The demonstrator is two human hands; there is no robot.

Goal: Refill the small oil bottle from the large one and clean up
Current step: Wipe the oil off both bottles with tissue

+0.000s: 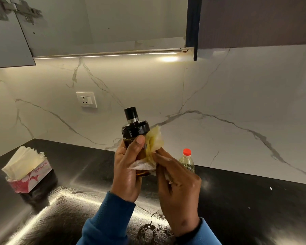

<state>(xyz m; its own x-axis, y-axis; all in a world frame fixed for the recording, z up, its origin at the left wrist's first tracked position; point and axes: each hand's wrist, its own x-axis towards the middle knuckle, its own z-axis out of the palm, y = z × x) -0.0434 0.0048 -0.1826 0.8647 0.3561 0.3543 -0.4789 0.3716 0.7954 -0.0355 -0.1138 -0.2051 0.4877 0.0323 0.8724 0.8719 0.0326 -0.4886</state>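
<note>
My left hand (126, 172) holds the small oil bottle (135, 129) upright above the black counter; it has a black cap and dark amber glass, its body mostly hidden by my fingers. My right hand (177, 188) presses a crumpled, oil-stained tissue (153, 144) against the bottle's right side. Behind my right hand stands the large oil bottle (187, 160), clear plastic with a red cap on, its lower part hidden.
A red and white tissue box (27, 174) with tissues sticking out sits at the left of the black counter (254, 200). A wet smear (152, 228) shines on the counter near me. An open upper cabinet door (7, 41) hangs at the top left. A wall socket (86, 99) is on the marble backsplash.
</note>
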